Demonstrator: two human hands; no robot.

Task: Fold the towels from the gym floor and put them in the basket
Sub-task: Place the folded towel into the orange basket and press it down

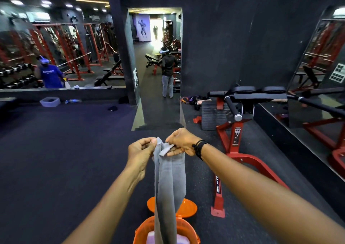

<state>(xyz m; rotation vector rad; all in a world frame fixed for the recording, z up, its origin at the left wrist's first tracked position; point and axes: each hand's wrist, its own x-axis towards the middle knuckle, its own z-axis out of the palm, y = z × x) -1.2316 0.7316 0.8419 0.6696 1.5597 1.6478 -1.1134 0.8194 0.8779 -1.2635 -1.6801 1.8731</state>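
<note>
I see my left hand (141, 150) and right hand (182, 141) each pinching the grey towel's (169, 180) top edge between curled fingers (172, 152), the towel hanging lengthwise over the orange basket (188, 227).

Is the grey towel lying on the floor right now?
No: the grey towel hangs in the air, its top edge pinched by the left hand and right hand, above the orange basket.
</note>
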